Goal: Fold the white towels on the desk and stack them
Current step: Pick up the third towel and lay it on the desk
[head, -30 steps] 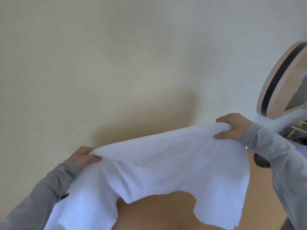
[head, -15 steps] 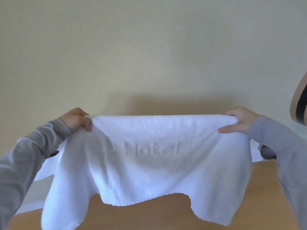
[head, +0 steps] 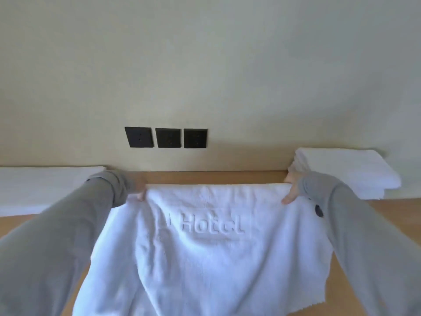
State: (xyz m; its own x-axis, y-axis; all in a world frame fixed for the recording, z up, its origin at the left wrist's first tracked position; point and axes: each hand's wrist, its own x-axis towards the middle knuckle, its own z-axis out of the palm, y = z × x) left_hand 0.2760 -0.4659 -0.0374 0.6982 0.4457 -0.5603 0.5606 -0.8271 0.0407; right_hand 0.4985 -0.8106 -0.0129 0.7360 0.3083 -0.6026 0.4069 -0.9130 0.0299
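Cream wall, three black wall plates, wooden desk.

Both arms in plain light-grey long sleeves, soft fabric, lightly creased. At 8 o'clock: left sleeve; at 4 o'clock: right sleeve. Small dark round button near right cuff. Past cuffs, left hand and right hand bare; left one blurred, mostly hidden.

One left hand, one right hand, one spread towel, one folded stack, one flat pile, three wall plates.
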